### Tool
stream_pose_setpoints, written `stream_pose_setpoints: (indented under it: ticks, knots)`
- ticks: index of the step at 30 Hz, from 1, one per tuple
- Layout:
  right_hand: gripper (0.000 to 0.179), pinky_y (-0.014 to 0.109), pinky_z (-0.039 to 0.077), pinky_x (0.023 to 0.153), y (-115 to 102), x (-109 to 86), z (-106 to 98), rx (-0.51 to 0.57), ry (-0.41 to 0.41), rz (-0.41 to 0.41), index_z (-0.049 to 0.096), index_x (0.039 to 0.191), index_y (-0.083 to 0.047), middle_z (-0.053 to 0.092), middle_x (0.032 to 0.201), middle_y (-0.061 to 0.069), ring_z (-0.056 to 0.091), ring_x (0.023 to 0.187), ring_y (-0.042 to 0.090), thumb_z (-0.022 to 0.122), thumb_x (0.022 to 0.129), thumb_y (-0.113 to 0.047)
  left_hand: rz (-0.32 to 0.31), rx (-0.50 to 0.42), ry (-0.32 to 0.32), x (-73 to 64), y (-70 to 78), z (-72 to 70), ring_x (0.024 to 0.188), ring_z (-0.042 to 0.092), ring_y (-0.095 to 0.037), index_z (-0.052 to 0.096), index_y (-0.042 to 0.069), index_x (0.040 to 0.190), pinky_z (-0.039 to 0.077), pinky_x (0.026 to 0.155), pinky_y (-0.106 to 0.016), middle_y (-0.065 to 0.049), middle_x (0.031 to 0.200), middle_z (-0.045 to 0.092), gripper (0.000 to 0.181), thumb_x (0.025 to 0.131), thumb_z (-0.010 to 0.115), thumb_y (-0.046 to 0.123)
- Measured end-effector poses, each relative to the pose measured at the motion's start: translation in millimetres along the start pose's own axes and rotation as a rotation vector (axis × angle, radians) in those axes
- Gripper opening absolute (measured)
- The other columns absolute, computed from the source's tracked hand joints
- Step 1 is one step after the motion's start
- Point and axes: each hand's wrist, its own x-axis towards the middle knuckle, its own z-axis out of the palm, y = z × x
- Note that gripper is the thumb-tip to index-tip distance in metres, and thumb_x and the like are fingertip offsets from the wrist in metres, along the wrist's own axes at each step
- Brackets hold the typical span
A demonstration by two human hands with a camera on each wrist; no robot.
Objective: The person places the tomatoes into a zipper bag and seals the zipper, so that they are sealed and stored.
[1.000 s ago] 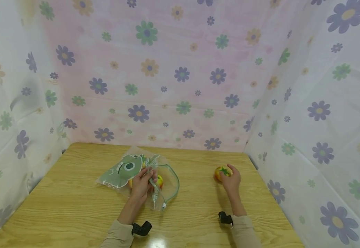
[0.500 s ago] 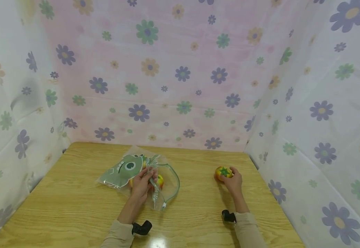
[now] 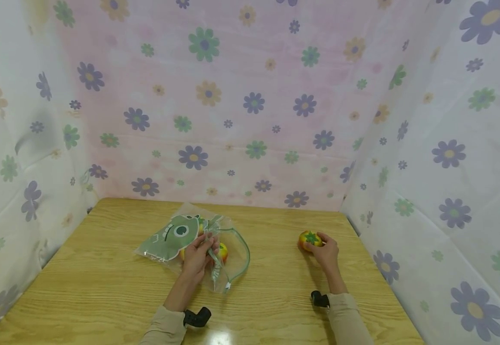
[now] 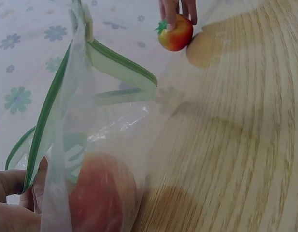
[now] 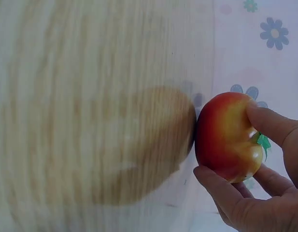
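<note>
My left hand (image 3: pixel 197 255) pinches the gathered side of a clear plastic zip bag (image 3: pixel 239 261) with a green zipper edge and a green cartoon face printed on it. Inside the bag are red-and-yellow fruit; one red round fruit (image 4: pixel 103 195) shows through the plastic, partly hidden by its folds. Over to the right, my right hand (image 3: pixel 326 253) grips a red-and-yellow tomato (image 3: pixel 309 239) with a green star-shaped leaf top. In the right wrist view the thumb and fingers lie on opposite sides of this tomato (image 5: pixel 226 137), which sits at the tabletop.
The wood-grain table (image 3: pixel 271 297) carries the bag and the tomato. Flower-printed cloth (image 3: pixel 250 124) walls it in at the back and on both sides. Black wrist mounts (image 3: pixel 197 317) stick out from both sleeves.
My right hand has shifted slightly to the right, its fingers moving from over the tomato's top to its side, so the green leaf shows more. The left hand and bag stay put.
</note>
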Motion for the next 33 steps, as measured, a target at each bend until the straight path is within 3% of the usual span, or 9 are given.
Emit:
stream_pose_setpoints:
  ticks: [7, 13, 22, 28, 33]
  knots:
    - [0.065, 0.055, 0.05, 0.105, 3.7, 0.0, -1.7, -0.014, -0.004, 0.0, 0.048, 0.142, 0.014, 0.05, 0.141, 0.036, 0.054, 0.124, 0.05, 0.077, 0.088, -0.003, 0.015, 0.068, -0.016, 0.7, -1.0, -0.3, 0.076, 0.071, -0.003, 0.049, -0.013, 0.139, 0.061, 0.07, -0.017, 0.002, 0.094, 0.075, 0.04, 0.102, 0.059, 0.0]
    - [0.064, 0.047, 0.054, 0.101, 5.9, 0.0, -3.2, 0.02, 0.013, 0.002, 0.053, 0.139, 0.011, 0.055, 0.136, 0.033, 0.058, 0.12, 0.047, 0.082, 0.085, -0.006, 0.029, 0.081, -0.02, 1.8, -0.2, 0.6, 0.075, 0.071, -0.003, 0.049, -0.014, 0.138, 0.061, 0.07, -0.017, 0.001, 0.094, 0.075, 0.04, 0.102, 0.058, -0.001]
    - [0.062, 0.048, 0.054, 0.102, 9.9, -0.1, -4.5, 0.046, 0.004, 0.003, 0.056, 0.139, 0.007, 0.055, 0.134, 0.03, 0.058, 0.119, 0.045, 0.082, 0.084, -0.006, 0.02, 0.095, -0.015, 3.7, -1.8, 1.2, 0.075, 0.071, -0.002, 0.048, -0.014, 0.137, 0.061, 0.07, -0.018, 0.002, 0.092, 0.075, 0.04, 0.101, 0.059, -0.001]
    - [0.06, 0.03, 0.056, 0.092, 10.9, -0.6, -5.4, 0.047, -0.007, -0.013, 0.061, 0.134, 0.005, 0.058, 0.131, 0.028, 0.061, 0.115, 0.042, 0.086, 0.082, -0.01, 0.008, 0.09, -0.01, 3.7, -1.6, 1.6, 0.075, 0.071, -0.003, 0.047, -0.014, 0.138, 0.061, 0.07, -0.018, 0.002, 0.093, 0.074, 0.04, 0.101, 0.059, -0.002]
    - [0.06, 0.015, 0.054, 0.079, 12.8, -3.0, -3.7, 0.057, -0.069, -0.028, 0.064, 0.132, 0.001, 0.06, 0.131, 0.026, 0.064, 0.11, 0.039, 0.089, 0.08, -0.015, 0.01, 0.102, -0.005, 2.1, -0.8, 2.2, 0.076, 0.071, -0.003, 0.046, -0.015, 0.139, 0.061, 0.071, -0.018, 0.001, 0.094, 0.074, 0.041, 0.101, 0.059, -0.002]
